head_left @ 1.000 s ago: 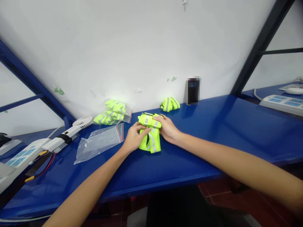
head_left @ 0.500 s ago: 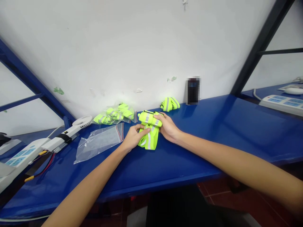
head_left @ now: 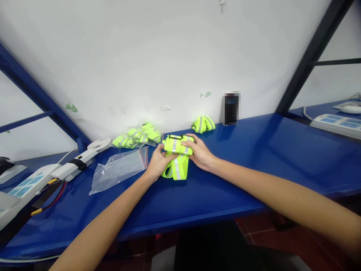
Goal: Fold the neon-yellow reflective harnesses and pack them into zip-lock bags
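Observation:
A neon yellow-green reflective strap [head_left: 180,165] with silver stripes is between my two hands, above the middle of the blue table. Its upper part is folded into a bundle with a black buckle or slider on top, and loops hang below. My left hand [head_left: 160,162] grips the bundle's left side, thumb across the front. On the right side, my right hand [head_left: 200,151] is closed round it, thumb in front and fingers behind. A flat clear zip bag [head_left: 120,169] lies left of my left hand. Bagged reflective straps [head_left: 137,136] rest against the wall behind it.
Another folded strap [head_left: 203,124] lies by the wall, left of a dark pixelated object [head_left: 231,109]. At left are a white handheld fan [head_left: 99,144], a power strip [head_left: 26,184] and wires with yellow connectors [head_left: 53,197]. A second power strip [head_left: 338,124] lies far right.
My left hand has moved up a little to the bundle's left edge. The bundle is turned more level, its buckle facing up more plainly. The loops still hang below.

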`<state>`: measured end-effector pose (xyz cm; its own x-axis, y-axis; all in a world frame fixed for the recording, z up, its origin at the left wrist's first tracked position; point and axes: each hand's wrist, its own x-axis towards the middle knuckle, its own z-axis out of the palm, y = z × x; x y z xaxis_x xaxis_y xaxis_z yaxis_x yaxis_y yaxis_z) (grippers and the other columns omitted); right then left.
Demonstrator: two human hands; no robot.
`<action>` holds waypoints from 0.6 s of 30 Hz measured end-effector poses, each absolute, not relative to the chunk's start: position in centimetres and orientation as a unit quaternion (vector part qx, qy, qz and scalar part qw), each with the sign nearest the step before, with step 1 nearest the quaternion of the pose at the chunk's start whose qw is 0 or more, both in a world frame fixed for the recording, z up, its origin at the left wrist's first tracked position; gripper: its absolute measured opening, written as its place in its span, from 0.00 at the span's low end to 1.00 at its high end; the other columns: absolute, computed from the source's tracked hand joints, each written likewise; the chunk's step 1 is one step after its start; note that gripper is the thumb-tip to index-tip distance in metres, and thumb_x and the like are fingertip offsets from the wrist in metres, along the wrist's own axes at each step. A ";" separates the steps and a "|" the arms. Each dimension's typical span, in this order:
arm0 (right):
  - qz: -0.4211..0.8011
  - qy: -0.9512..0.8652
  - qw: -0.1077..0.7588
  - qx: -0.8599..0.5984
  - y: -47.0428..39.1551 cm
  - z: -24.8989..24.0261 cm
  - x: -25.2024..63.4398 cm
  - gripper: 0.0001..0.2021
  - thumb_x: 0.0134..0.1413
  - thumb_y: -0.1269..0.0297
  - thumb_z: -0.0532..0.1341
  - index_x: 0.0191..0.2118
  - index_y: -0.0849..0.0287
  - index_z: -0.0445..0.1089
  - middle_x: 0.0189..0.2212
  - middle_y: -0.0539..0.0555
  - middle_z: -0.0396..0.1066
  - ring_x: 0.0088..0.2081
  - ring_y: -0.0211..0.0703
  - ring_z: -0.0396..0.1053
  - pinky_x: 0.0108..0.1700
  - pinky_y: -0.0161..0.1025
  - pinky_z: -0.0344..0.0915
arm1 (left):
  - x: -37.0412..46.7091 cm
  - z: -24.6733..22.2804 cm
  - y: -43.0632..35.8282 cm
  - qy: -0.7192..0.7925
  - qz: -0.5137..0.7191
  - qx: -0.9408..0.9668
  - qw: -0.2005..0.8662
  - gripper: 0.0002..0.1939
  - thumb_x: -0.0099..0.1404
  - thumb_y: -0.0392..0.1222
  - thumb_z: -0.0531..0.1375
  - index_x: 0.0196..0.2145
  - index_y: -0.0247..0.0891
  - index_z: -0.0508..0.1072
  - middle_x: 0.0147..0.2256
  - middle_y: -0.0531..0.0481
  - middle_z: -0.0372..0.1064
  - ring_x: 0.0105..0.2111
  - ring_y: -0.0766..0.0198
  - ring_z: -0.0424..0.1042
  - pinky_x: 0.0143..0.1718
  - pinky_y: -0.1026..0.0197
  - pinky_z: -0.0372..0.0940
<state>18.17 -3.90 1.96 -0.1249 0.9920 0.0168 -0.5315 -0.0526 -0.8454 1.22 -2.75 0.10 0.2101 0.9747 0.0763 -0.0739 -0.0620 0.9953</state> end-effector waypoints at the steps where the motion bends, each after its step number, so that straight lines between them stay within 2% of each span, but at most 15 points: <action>1: 0.655 -0.368 0.582 -0.312 -3.8 1.9 18.2 0.23 0.40 0.66 0.70 0.44 0.52 0.63 0.33 0.47 0.71 0.35 0.40 0.71 0.33 0.35 0.68 | 1.2 0.1 -2.7 0.409 0.480 0.545 0.553 0.34 0.46 0.42 0.74 0.49 0.38 0.67 0.36 0.49 0.78 0.35 0.56 0.77 0.43 0.54 0.69; 5: 0.666 -0.375 0.570 -0.301 -3.5 1.7 18.5 0.24 0.40 0.67 0.71 0.44 0.52 0.62 0.33 0.47 0.71 0.36 0.41 0.72 0.35 0.36 0.68 | 1.1 0.1 -2.6 0.419 0.471 0.537 0.561 0.36 0.45 0.41 0.74 0.50 0.39 0.65 0.37 0.47 0.78 0.36 0.56 0.78 0.43 0.54 0.69; 11: 0.667 -0.395 0.563 -0.286 -3.6 1.8 18.6 0.24 0.38 0.69 0.70 0.43 0.52 0.62 0.34 0.47 0.71 0.35 0.41 0.72 0.37 0.37 0.69 | 0.9 -0.1 -2.4 0.410 0.443 0.553 0.574 0.24 0.48 0.42 0.72 0.43 0.33 0.75 0.38 0.43 0.79 0.39 0.52 0.78 0.45 0.54 0.69; 18: 0.633 -0.431 0.577 -0.283 -3.8 1.9 18.5 0.22 0.35 0.72 0.68 0.40 0.52 0.63 0.31 0.44 0.68 0.31 0.38 0.68 0.33 0.35 0.66 | 0.9 -0.2 -2.2 0.378 0.457 0.526 0.609 0.20 0.48 0.36 0.66 0.42 0.33 0.77 0.39 0.43 0.79 0.44 0.46 0.76 0.47 0.50 0.68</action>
